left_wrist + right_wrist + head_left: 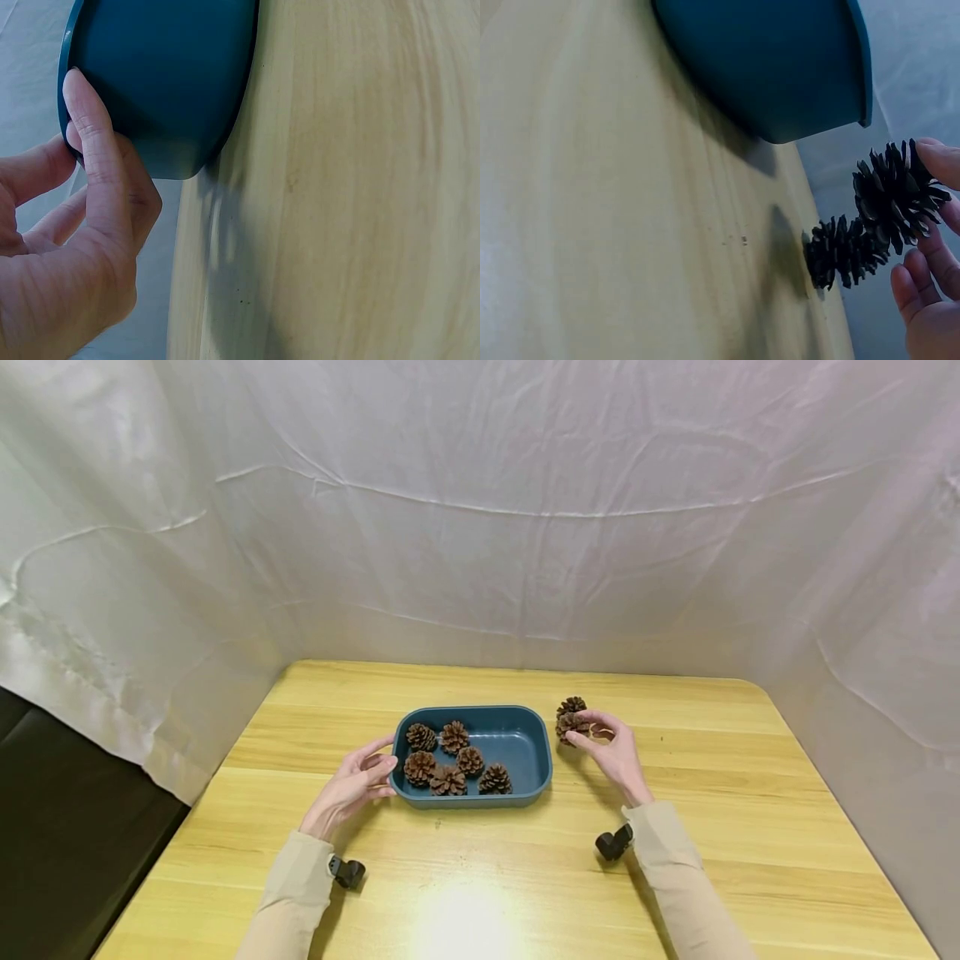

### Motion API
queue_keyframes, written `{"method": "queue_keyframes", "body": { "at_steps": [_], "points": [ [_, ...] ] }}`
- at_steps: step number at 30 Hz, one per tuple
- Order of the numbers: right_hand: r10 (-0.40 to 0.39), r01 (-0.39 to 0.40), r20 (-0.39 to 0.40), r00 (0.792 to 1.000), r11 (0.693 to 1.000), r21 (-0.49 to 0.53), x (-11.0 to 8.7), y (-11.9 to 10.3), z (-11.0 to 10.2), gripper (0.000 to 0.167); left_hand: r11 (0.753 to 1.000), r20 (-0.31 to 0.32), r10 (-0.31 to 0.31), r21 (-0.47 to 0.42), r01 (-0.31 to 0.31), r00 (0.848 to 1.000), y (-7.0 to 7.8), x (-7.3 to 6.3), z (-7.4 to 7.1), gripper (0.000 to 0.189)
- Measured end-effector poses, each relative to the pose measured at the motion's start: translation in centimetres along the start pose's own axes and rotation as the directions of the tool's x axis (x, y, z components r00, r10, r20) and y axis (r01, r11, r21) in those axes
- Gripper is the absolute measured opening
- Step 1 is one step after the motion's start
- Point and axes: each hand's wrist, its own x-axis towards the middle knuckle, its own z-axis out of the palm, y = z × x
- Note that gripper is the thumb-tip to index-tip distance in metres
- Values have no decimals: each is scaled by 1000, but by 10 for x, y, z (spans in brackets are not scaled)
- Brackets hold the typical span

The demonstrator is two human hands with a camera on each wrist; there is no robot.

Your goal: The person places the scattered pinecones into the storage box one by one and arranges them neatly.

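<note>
A dark teal rectangular tray (517, 795) stands on the table with several brown pine cones (447, 781) inside, mostly toward its left and front. My left hand (358, 785) is at the tray's left end; in the left wrist view its thumb and fingers pinch the rim (66, 52). To the right of the tray, my right hand (611, 752) pinches a pine cone (896, 195) between thumb and fingers, lifted over the table. Another pine cone (840, 253) sits on the table just behind the held one, overlapped by it in the head view.
The light wooden table (465, 860) extends on all sides of the tray. Pale fabric (525, 568) hangs behind it and along both sides. A black surface (67, 827) lies beyond the left edge. Small black cameras (615, 842) are strapped at both wrists.
</note>
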Motion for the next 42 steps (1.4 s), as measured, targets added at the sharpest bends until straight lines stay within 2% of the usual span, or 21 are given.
{"method": "queue_keyframes", "body": {
  "at_steps": [9,17,24,42],
  "points": [
    [-39,38,24,999,998,48,5,-10,-5,43,1000,-3,0,-7,0,1000,1,0,0,63],
    [-89,83,79,993,993,84,-1,-44,-11,44,1000,0,-4,-8,4,1000,1,0,0,64],
    [-87,78,102,991,993,83,12,-33,-7,46,1000,-2,-6,-3,6,1000,1,0,0,64],
    [-137,134,190,972,991,29,24,-55,6,44,1000,-5,-11,-4,11,1000,2,-1,1,64]
  ]
}}
